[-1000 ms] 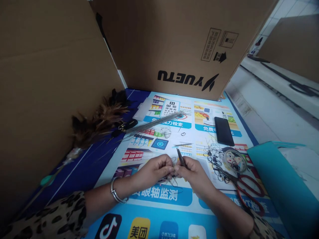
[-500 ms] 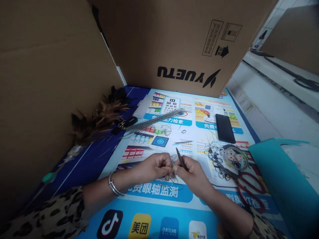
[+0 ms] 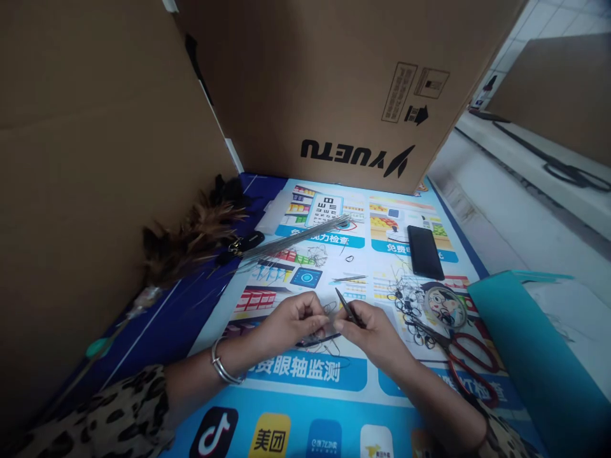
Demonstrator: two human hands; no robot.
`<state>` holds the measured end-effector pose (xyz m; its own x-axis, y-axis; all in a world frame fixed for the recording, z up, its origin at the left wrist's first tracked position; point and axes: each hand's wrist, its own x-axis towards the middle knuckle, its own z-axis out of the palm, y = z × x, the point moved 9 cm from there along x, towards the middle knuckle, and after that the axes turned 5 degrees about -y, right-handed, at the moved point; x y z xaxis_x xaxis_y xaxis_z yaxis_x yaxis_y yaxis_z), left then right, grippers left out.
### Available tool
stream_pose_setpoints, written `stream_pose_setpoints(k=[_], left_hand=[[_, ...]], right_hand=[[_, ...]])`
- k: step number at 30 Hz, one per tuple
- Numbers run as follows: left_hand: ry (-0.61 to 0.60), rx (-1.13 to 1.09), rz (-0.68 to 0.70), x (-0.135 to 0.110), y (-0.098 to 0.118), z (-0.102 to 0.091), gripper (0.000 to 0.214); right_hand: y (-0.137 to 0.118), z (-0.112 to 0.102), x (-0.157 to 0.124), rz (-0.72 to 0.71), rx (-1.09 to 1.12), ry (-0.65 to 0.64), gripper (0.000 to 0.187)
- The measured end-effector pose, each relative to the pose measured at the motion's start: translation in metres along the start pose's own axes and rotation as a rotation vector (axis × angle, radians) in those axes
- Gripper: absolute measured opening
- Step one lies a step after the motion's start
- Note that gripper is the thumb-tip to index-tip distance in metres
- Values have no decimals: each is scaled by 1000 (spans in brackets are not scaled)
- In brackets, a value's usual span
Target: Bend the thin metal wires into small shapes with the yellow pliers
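Note:
My left hand (image 3: pixel 292 323) is closed in a pinch on a thin bent wire piece (image 3: pixel 321 339) just above the printed poster (image 3: pixel 305 394). My right hand (image 3: pixel 375 331) is closed around dark pointed pliers (image 3: pixel 346 308), whose tip points up and to the left, toward the left fingertips. The two hands are a small gap apart. A silver bangle sits on my left wrist (image 3: pixel 222 364).
A bundle of straight wires (image 3: pixel 296 235) and a feather duster (image 3: pixel 191 236) lie at the left. A black phone (image 3: pixel 422 252), a heap of small wire loops (image 3: pixel 410 304) and red-handled scissors (image 3: pixel 470 367) lie to the right. Cardboard boxes (image 3: pixel 344 83) wall the back and left; a teal box (image 3: pixel 534 343) is at right.
The hands have drawn slightly apart; the pliers tip has tilted further left. The wire piece now shows between them. The view has shifted a little.

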<state>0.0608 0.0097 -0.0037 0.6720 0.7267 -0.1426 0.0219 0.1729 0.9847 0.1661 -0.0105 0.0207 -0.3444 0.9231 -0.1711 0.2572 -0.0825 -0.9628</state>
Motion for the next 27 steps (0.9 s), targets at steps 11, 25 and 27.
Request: stream_pose_setpoints(k=[11, 25, 27], left_hand=[[90, 119, 69, -7, 6, -11, 17], [33, -29, 130, -4, 7, -7, 17], [22, -63, 109, -4, 5, -5, 16]], right_hand=[[12, 15, -9, 94, -53, 55, 28], [20, 7, -12, 70, 20, 197, 26], [20, 6, -12, 50, 38, 216, 27]])
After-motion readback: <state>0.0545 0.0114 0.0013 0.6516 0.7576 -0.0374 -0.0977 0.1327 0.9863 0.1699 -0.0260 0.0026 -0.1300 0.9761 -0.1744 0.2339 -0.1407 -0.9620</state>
